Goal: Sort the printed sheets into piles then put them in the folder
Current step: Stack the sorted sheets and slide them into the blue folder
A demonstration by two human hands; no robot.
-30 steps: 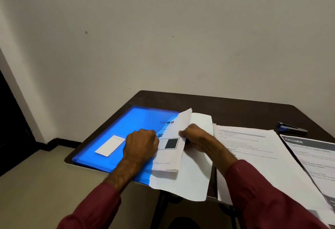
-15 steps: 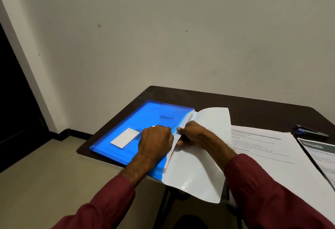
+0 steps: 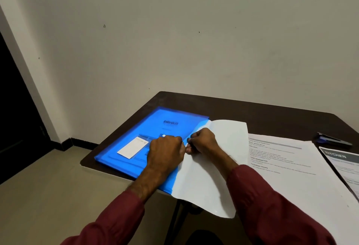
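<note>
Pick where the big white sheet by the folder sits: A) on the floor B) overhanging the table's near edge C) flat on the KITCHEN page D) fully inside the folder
B: the white sheet, under the right hand beside the blue folder, curls down past the table's near edge.

The blue folder (image 3: 153, 128) carries the word "blinkit" in dark letters. The grey-headed sheet (image 3: 343, 164) at far right reads "KITCHEN". The middle printed sheet (image 3: 291, 175) shows the headings "TASK DESCRIPTION" and "REQUIRED PROPS"; its finer lines are too small to read, as is the white label (image 3: 133, 147).
</note>
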